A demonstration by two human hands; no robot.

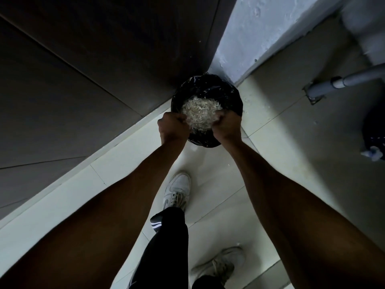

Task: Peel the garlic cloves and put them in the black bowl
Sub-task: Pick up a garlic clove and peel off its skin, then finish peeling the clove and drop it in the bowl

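A pile of garlic skins (199,117) is gripped from both sides by the curled left hand (173,127) and right hand (226,127) above a black-lined bin (208,88).

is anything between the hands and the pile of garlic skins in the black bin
Nothing visible. Both the left hand and the right hand are already at the near edge of the garlic skins inside the bag-lined bin.

Pale, whitish garlic skins (200,115) fill a glossy black bin liner (208,88) at frame centre. Lower down: white sneakers (177,192), black trousers (166,247) with white stripes, cream floor tiles (270,142).
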